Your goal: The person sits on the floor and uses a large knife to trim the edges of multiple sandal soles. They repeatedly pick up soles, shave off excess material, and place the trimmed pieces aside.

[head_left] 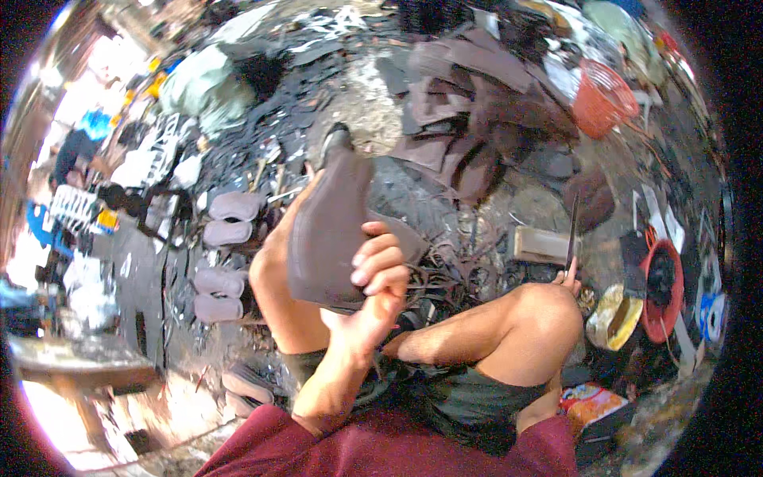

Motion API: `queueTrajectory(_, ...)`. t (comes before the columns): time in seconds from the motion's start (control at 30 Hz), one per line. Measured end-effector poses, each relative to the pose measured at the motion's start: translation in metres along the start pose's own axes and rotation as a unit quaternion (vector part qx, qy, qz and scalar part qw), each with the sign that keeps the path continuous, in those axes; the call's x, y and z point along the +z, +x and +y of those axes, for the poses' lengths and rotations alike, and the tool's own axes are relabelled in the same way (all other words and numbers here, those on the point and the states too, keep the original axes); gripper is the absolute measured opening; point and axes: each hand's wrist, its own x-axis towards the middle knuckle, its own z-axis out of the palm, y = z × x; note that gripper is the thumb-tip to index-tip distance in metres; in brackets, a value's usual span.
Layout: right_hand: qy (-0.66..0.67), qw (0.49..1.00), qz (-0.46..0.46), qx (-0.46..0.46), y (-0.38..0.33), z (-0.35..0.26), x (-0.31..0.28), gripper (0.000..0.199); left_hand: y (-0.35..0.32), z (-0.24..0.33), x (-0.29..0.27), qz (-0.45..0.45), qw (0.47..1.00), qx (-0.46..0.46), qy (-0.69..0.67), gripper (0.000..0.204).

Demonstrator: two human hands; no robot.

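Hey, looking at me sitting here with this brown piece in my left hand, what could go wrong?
The long, thin blade in your right hand appears close to your bare right knee, so a careless swing might cut it. Your bare left hand grips the brown piece at its edge, so it could get nicked if the blade came there.

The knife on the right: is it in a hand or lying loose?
In a hand: the right hand grips the knife at its lower end, and it points up the picture.
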Motion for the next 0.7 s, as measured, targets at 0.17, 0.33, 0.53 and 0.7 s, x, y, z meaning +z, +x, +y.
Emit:
queueTrajectory(0.17,-0.072,0.990,-0.111,0.040,0.043,-0.001,0.012,0.042,-0.009,0.003,-0.004,-0.074,0.996,-0.037,-0.016,0.040)
queueTrajectory(0.33,-0.066,0.991,-0.108,0.040,0.058,-0.007,0.012,0.042,-0.014,0.003,-0.002,-0.004,0.993,0.060,0.102,0.040)
queueTrajectory(0.53,0.185,0.979,-0.084,0.005,-0.038,-0.019,-0.099,0.043,-0.027,0.022,-0.008,0.182,0.774,0.257,0.549,0.046)
queueTrajectory(0.7,0.121,0.988,0.066,-0.069,-0.096,-0.182,-0.241,0.041,-0.030,0.017,-0.013,0.178,0.821,0.238,0.487,0.044)
